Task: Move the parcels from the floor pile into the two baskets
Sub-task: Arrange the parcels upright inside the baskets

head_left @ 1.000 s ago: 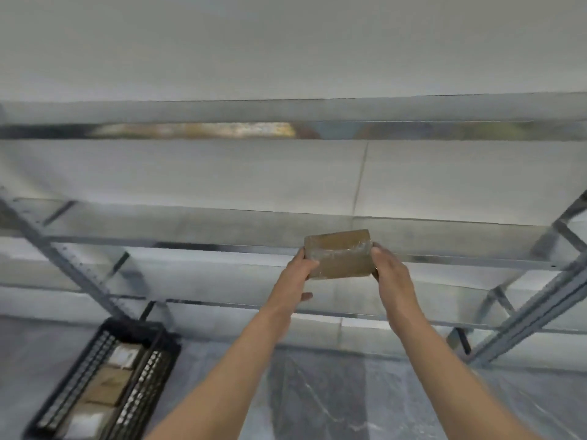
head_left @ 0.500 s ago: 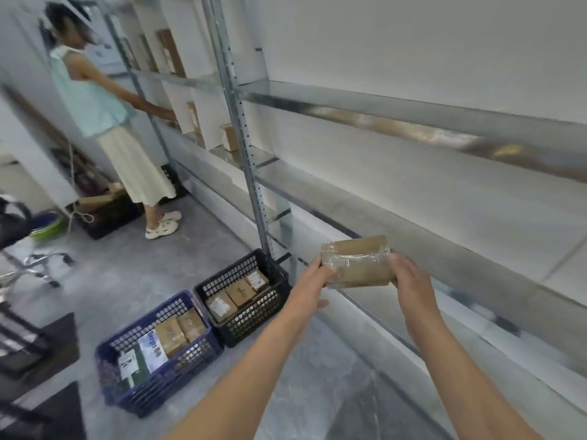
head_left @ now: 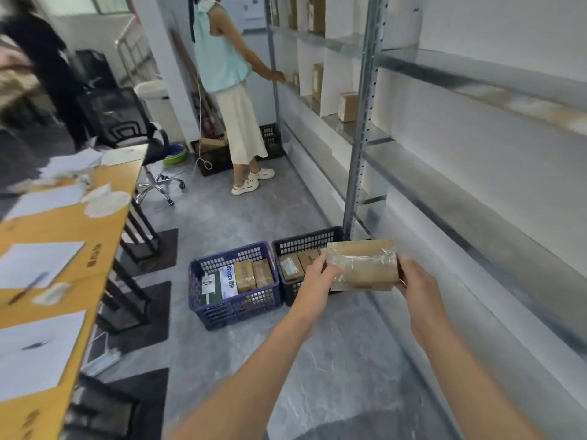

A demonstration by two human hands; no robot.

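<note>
I hold a brown cardboard parcel (head_left: 362, 265) wrapped in clear tape in the air, with my left hand (head_left: 319, 274) on its left end and my right hand (head_left: 416, 281) on its right end. Below and to the left, two baskets stand side by side on the grey floor. The blue basket (head_left: 235, 308) holds several parcels, among them brown boxes and a white-labelled one. The black basket (head_left: 305, 241) to its right also holds brown parcels and is partly hidden by the parcel in my hands. No floor pile is in view.
Metal shelving (head_left: 362, 128) runs along the right wall. A person in a mint top (head_left: 228, 90) stands at the far shelves beside another black crate (head_left: 270, 139). An orange table (head_left: 60, 249) with papers fills the left, an office chair (head_left: 127, 128) behind it.
My view has swung left and down from the shelves to the floor, bringing both baskets close. Both hands have kept hold of the parcel, which is now over the black basket.
</note>
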